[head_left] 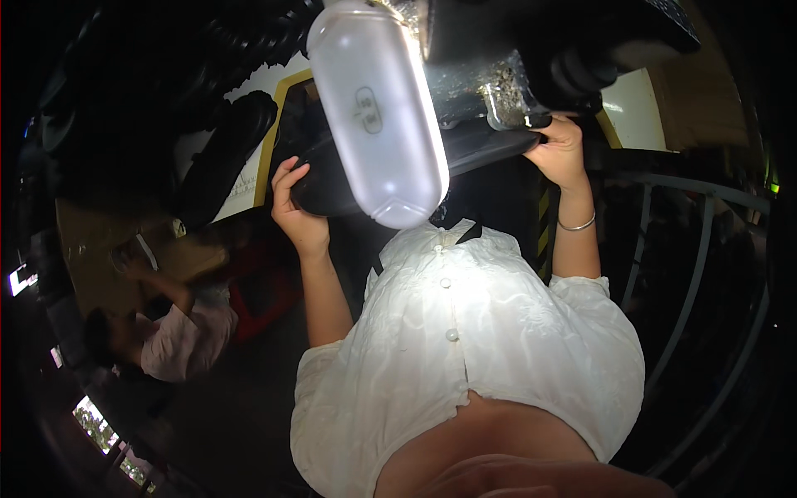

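Black elongated piece: left fingers curl at one end, right fingers pinch the other.

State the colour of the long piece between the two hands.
The long piece looks black; the head view shows it best.

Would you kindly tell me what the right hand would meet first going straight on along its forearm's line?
Beyond the right hand, probably the black, rounded machine part just above it in the picture, though depth is unclear.
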